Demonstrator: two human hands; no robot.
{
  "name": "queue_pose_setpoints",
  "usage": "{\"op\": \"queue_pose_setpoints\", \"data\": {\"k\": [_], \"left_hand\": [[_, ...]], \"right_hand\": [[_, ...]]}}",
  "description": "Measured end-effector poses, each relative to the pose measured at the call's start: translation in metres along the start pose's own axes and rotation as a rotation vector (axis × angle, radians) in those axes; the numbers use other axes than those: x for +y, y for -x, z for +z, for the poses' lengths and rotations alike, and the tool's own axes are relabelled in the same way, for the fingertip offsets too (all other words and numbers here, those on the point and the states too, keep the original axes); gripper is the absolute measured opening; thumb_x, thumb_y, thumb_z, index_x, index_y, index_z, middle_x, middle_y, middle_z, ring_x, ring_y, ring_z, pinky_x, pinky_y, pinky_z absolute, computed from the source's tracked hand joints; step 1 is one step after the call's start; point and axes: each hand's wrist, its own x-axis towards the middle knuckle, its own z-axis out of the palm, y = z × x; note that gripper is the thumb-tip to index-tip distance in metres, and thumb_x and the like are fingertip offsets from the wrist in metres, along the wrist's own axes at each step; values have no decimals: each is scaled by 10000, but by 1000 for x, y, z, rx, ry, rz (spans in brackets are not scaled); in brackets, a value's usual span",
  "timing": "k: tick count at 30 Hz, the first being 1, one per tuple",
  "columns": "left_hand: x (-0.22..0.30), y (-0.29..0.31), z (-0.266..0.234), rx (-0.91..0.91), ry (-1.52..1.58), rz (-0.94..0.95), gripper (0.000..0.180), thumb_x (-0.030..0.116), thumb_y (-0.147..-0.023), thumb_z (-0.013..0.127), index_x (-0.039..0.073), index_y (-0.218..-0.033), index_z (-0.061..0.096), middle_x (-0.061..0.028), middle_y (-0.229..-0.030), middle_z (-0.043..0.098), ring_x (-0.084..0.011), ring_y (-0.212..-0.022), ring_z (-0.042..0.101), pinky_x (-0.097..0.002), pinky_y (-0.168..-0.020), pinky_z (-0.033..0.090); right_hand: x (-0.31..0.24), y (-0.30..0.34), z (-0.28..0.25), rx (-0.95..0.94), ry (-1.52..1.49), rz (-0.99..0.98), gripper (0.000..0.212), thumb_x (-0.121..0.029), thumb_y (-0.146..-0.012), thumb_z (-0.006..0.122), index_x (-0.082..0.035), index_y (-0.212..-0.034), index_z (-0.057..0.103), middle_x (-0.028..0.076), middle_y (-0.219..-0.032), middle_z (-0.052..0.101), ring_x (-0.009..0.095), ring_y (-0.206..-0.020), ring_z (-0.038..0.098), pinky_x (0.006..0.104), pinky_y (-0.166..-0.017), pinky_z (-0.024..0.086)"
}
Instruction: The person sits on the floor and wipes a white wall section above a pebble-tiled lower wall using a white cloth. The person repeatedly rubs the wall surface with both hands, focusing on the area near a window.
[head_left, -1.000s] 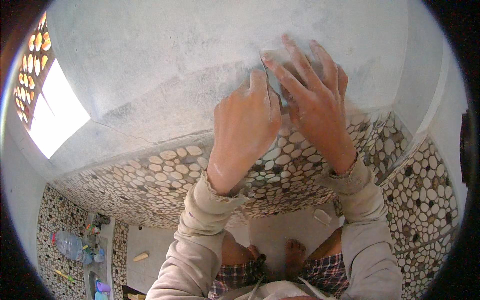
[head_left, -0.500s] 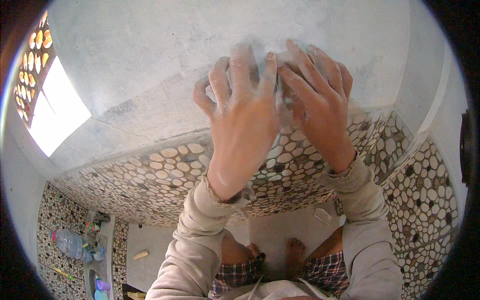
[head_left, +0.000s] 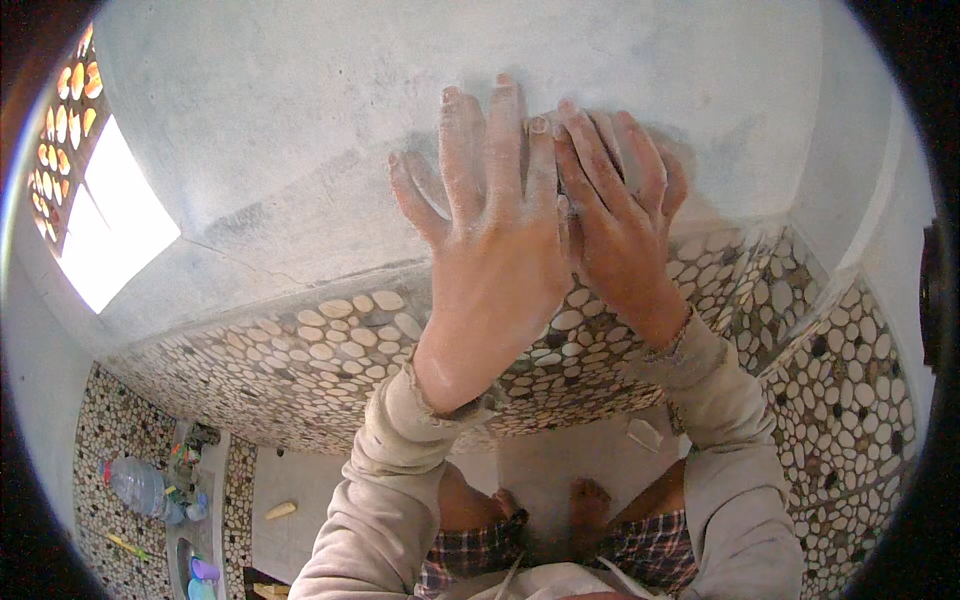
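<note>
My left hand [head_left: 500, 240], coated in pale dust, lies against the grey plastered wall [head_left: 300, 110] with its fingers stretched and spread. Close beside it, my right hand [head_left: 625, 235] presses on the same wall, its fingers bent and drawn together. Whatever may be under the right palm and fingers is hidden. The left thumb almost meets the right index fingertip. Both hands are just above the band of pebble cladding [head_left: 350, 340].
A bright window opening [head_left: 125, 215] is at the left. Lower left, a clear plastic bottle [head_left: 140, 487] and a purple cup [head_left: 204, 570] stand by a ledge. A pale scrap [head_left: 645, 434] lies on the floor near my feet [head_left: 588, 500]. Pebbled wall continues at right.
My left fingers have straightened and spread on the wall. My right hand has shifted slightly left and down, its fingers closer together. The pale edge near its index finger is now hidden.
</note>
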Motion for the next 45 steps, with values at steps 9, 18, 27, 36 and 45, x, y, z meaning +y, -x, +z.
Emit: {"op": "queue_pose_setpoints", "data": {"k": [9, 18, 27, 36, 45], "left_hand": [[6, -3, 10, 25, 7, -9, 530, 186, -828, 534, 19, -1328, 480, -213, -1529, 197, -498, -1389, 109, -678, -1050, 119], [4, -3, 23, 77, 106, -38, 578, 157, -823, 511, 38, -1382, 422, -225, -1532, 179, -515, -1391, 80, -694, -1060, 62], [7, -18, 16, 113, 113, -64, 611, 158, -817, 476, 113, -1422, 399, -212, -1548, 154, -524, -1392, 63, -710, -1051, 60], [3, -25, 11, 119, 0, -54, 568, 209, -822, 508, 115, -1380, 456, -161, -1538, 228, -485, -1408, 75, -719, -1050, 56], [2, 2, -4, -93, 1, 53, 555, 228, -819, 511, 26, -1335, 483, -175, -1537, 215, -463, -1412, 98, -708, -1058, 46]], "right_hand": [[2, -1, 2, 14, -7, 11, 424, -261, -834, 539, -179, -1245, 600, -72, -1419, 463, 256, -1320, 364, 546, -1060, 161], [2, -3, 8, 45, -75, 24, 449, -259, -819, 555, -173, -1258, 591, -83, -1395, 485, 252, -1311, 378, 554, -1034, 191], [1, -27, 1, 59, -61, 17, 416, -235, -834, 541, -119, -1228, 608, -38, -1385, 502, 274, -1303, 389, 527, -1037, 199], [9, -25, 8, 98, -70, 29, 430, -235, -794, 568, -164, -1217, 606, -51, -1377, 496, 238, -1292, 407, 550, -1010, 239], [-5, 20, 1, -65, -193, -10, 439, -248, -791, 556, -78, -1194, 595, 48, -1440, 429, 294, -1339, 362, 584, -1047, 218]]}}
